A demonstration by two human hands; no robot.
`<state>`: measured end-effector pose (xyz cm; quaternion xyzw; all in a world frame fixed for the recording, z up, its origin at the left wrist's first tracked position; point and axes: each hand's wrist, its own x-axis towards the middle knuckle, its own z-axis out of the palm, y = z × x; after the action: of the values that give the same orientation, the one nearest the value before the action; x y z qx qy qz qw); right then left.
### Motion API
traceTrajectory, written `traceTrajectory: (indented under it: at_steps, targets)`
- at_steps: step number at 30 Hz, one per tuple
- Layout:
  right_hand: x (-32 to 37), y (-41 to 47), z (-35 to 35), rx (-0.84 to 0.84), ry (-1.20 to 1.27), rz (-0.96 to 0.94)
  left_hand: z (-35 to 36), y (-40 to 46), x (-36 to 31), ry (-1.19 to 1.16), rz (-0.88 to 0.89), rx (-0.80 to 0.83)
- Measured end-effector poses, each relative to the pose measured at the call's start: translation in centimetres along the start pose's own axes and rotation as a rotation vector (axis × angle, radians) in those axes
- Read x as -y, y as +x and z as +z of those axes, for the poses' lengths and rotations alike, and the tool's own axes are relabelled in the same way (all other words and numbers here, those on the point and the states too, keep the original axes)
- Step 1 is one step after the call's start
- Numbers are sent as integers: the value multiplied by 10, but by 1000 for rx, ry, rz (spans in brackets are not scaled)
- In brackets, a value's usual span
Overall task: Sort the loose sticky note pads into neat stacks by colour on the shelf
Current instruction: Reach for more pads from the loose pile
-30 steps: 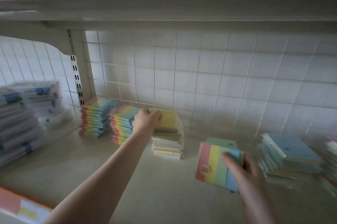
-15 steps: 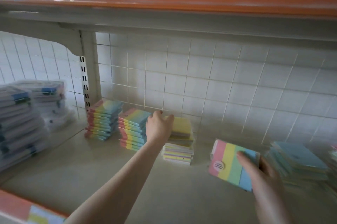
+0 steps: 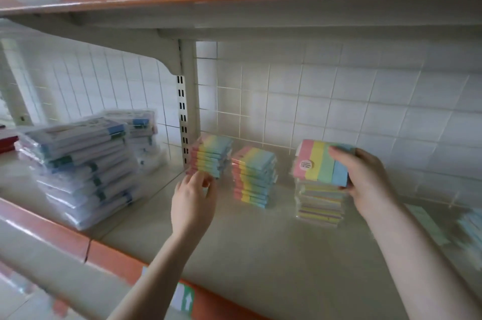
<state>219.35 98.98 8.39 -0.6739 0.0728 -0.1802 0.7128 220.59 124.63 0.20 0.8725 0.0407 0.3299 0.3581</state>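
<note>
The right hand [image 3: 365,179] is holding a striped sticky note pad [image 3: 322,163], its grip pinching the pad's right end with the thumb across the blue stripe and the other fingers curled behind. The pad is showing four stripes side by side, pink, yellow, green and blue from left to right, with a small round label on the pink stripe. It is tilting with its face toward the camera, its long axis running left to right and dipping slightly at the right, and it is sitting at the top of a stack of yellowish pads [image 3: 320,202] in clear wrap; whether it is resting on that stack or hanging just above it is not clear. Three stacks are standing in a row on the shelf [image 3: 260,254]: this one, a middle stack of striped pads [image 3: 253,176], and a left stack of striped pads [image 3: 211,155] beside the slotted upright [image 3: 184,121]. The left hand [image 3: 193,202] is reaching to the left stack, its grip loosely spread with the fingertips touching the stack's lower front edge. Further left, two piles of plastic-wrapped packs [image 3: 80,163] are lying on the shelf. Blurred pale blue pads [image 3: 469,226] are showing at the right edge.
</note>
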Motion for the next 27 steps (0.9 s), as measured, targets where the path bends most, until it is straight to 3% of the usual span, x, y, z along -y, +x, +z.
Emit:
traceTrajectory:
  at_steps: [6,13,17,22,27]
  targets:
    - [6,32,67,82,-74,-11,-13,-4,48,162,-247,121]
    - [-3,62,119,92,-297,-22,-8,-2,49,268,-210,248]
    - [-17,72,135,45,-531,-59,-8,-1,51,291,-206,264]
    - [-23,72,141,54,-1014,-169,-7,-1,50,308,-190,280]
    - [-31,69,140,68,-1246,-231,-6,-1,50,315,-182,297]
